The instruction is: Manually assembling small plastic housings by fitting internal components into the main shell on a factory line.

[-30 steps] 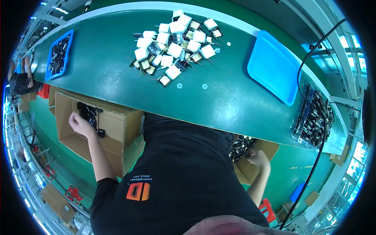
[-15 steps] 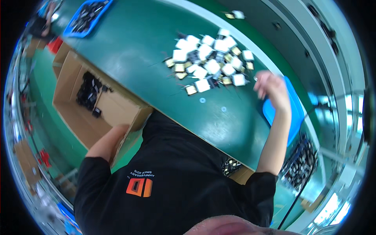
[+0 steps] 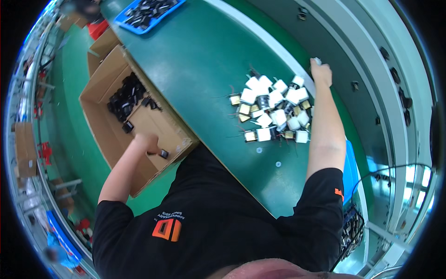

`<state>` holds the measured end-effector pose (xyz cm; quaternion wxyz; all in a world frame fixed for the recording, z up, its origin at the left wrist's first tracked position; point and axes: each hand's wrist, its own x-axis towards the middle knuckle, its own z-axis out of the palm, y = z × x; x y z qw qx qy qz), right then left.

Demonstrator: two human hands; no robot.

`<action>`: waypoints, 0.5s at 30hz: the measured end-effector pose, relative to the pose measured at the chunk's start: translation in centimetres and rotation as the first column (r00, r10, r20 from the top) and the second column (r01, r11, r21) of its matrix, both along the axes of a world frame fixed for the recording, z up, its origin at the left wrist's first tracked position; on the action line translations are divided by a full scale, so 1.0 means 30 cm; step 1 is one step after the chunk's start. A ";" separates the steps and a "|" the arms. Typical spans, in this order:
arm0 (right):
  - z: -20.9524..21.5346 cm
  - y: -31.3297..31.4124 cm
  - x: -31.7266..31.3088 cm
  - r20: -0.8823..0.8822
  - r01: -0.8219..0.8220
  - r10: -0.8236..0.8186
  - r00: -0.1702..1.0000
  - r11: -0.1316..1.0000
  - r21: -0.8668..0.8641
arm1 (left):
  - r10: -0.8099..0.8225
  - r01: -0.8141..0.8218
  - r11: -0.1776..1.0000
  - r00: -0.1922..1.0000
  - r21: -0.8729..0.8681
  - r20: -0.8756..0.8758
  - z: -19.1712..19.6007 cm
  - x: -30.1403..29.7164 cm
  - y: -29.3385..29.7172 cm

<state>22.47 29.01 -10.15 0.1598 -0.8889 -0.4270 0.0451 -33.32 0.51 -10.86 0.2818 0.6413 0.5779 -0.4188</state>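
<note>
My right hand (image 3: 321, 74) reaches past the table's far edge, its fingers closed on a white block (image 3: 318, 61) that shows only as a small patch at the fingertips. Below that forearm lies a pile of white blocks (image 3: 276, 100) with gold-coloured ends and thin wires, on the green table (image 3: 195, 83). My left hand (image 3: 147, 143) is down inside an open cardboard box (image 3: 100, 135), fingers curled, with a small black block (image 3: 163, 154) at the fingertips. Farther into the box sits a heap of black parts (image 3: 126, 98).
A blue tray (image 3: 124, 26) of dark parts stands at the table's far left. Another blue tray (image 3: 351, 172) is partly behind my right arm. Two small pale rings (image 3: 259, 150) lie on the table. A black cable (image 3: 395, 166) runs at the right.
My right hand has moved from beside the pile out past the far edge, onto the white block lying there. My left hand, hidden behind the box wall before, now shows. The view has shifted.
</note>
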 end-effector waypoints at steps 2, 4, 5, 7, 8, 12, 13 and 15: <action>-0.007 0.001 0.010 -0.069 -0.181 0.189 0.980 0.977 0.110 | 0.310 -0.348 0.921 0.928 0.177 0.209 0.224 0.028 0.039; -0.015 0.008 0.072 -0.135 -0.278 0.345 0.929 0.891 0.359 | 0.295 -0.587 0.772 0.671 0.243 0.681 0.349 -0.003 0.056; -0.032 0.009 0.133 -0.238 -0.249 0.407 0.882 0.831 0.498 | 0.177 -0.634 0.721 0.558 0.278 0.811 0.422 -0.001 0.068; 0.144 -0.085 -0.056 -0.558 -0.188 0.545 0.626 0.800 0.570 | -0.080 -0.791 0.573 0.205 0.213 0.976 0.470 0.014 0.027; 0.227 -0.163 -0.128 -0.616 -0.176 0.575 0.539 0.791 0.585 | -0.240 -0.837 0.536 -0.030 0.107 0.970 0.476 0.029 0.020; 0.369 -0.468 -0.214 -0.810 -0.083 0.580 0.086 0.814 0.574 | -0.541 -0.696 0.660 -0.182 0.282 0.821 0.507 0.159 0.078; 0.379 -0.553 -0.216 -0.820 -0.076 0.567 -0.082 0.816 0.573 | -0.543 -0.691 0.665 -0.188 0.283 0.818 0.510 0.194 0.082; 0.404 -0.722 -0.250 -0.789 -0.103 0.567 -0.236 0.793 0.600 | -0.610 -0.637 0.660 -0.145 0.398 0.779 0.526 0.263 0.099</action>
